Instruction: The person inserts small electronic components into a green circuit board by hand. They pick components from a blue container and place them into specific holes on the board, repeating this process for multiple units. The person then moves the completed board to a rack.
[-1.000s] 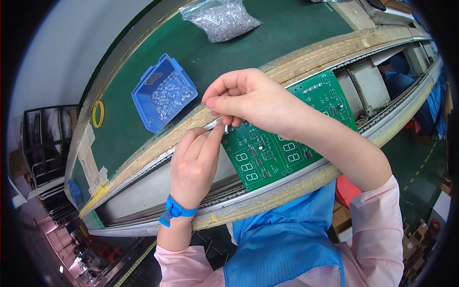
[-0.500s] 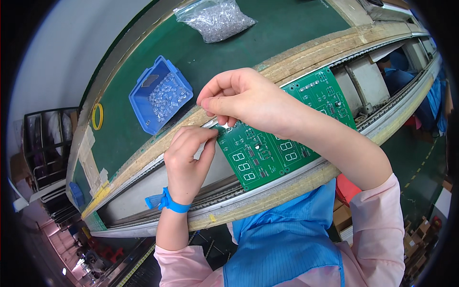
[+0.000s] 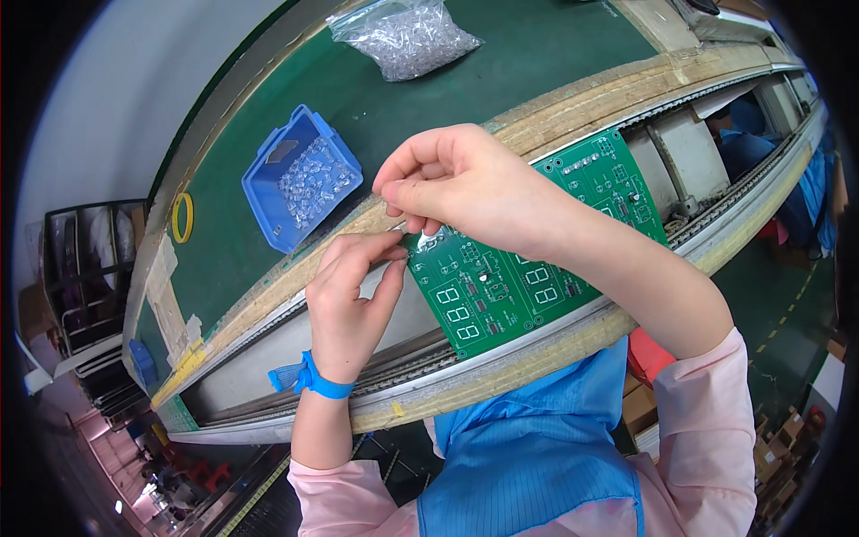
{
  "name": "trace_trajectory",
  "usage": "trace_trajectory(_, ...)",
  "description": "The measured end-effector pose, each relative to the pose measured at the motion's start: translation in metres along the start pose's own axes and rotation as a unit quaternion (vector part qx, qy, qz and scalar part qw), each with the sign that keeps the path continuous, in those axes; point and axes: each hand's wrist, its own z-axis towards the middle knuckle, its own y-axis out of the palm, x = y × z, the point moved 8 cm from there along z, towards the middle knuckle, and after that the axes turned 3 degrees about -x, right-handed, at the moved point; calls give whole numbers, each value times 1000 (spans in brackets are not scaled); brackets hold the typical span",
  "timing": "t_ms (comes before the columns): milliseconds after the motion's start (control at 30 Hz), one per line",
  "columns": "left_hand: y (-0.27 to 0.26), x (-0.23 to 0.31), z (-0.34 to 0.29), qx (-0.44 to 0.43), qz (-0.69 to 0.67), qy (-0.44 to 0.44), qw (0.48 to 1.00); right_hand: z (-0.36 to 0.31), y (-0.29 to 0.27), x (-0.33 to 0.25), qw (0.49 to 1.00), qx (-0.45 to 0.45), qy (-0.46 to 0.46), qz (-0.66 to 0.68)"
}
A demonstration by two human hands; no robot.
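Fingertips of right hand [image 3: 465, 183] and left hand [image 3: 349, 295] pinched together, hiding tiny part; circuit board [image 3: 528, 259] beneath.

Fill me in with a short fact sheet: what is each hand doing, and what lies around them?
Left hand: fingers at the left edge of the green circuit board, blue strap on the wrist
Right hand: pinching a small clear part just above the board's upper left corner
Board: lies across the conveyor rails
Blue bin: on the green mat, holds small clear parts
Clear bag: more clear parts, further back
Yellow ring: at the mat's left edge
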Motion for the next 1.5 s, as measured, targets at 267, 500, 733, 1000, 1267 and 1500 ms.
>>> trace_trajectory(267, -2, 2, 2, -2, 6, 34, 999, -7, -3, -15, 979, 14, -7, -203)
trace_trajectory(500, -4, 1, 1, 7, -9, 36, 999, -13, -1, -17, 976, 4, 4, -218)
trace_trajectory(733, -4, -1, -2, 30, -24, 57, 998, -12, 0, -16, 969, 5, -8, -247)
trace_trajectory(1000, -4, -1, -2, 42, -39, 54, 997, -18, 22, -23, 866, -16, -146, -478)
trace_trajectory(1267, -3, -12, -7, 54, -67, 18, 996, -17, 34, -15, 882, -31, -87, -463)
trace_trajectory(1500, -4, -11, -9, 74, -56, 34, 995, -16, 37, -3, 861, -42, -79, -501)
